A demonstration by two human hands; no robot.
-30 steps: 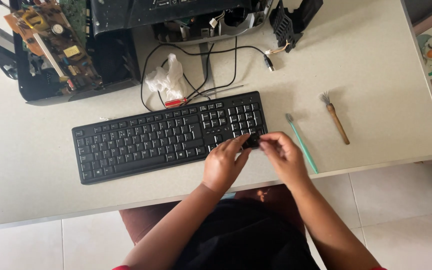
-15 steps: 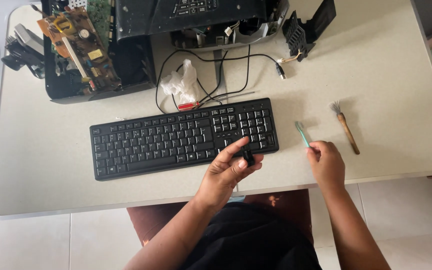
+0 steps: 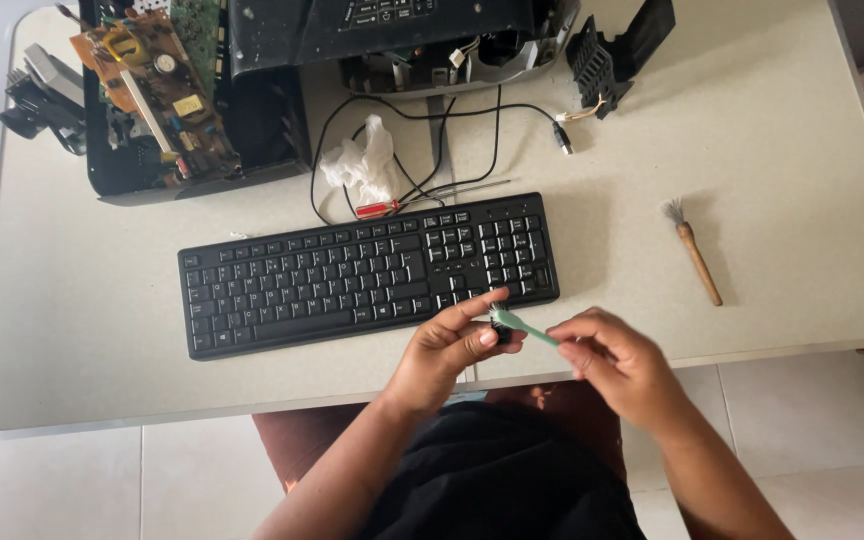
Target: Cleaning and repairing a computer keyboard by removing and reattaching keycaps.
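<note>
A black keyboard (image 3: 367,272) lies across the middle of the pale table (image 3: 772,150). My left hand (image 3: 449,350) sits at the table's near edge, just below the keyboard's right end, pinching a small black keycap (image 3: 499,333). My right hand (image 3: 617,365) holds a green toothbrush (image 3: 524,324) by its handle, with the brush head touching the keycap in my left hand.
A wooden-handled brush (image 3: 694,255) lies to the right of the keyboard. Behind the keyboard are a red-handled screwdriver (image 3: 422,200), a crumpled white cloth (image 3: 364,165), black cables (image 3: 472,125) and an opened black device with exposed circuit boards (image 3: 157,85).
My right hand went to the right, took up the green toothbrush from the table and brought it back to the keycap in my left hand. The camera view shifted.
</note>
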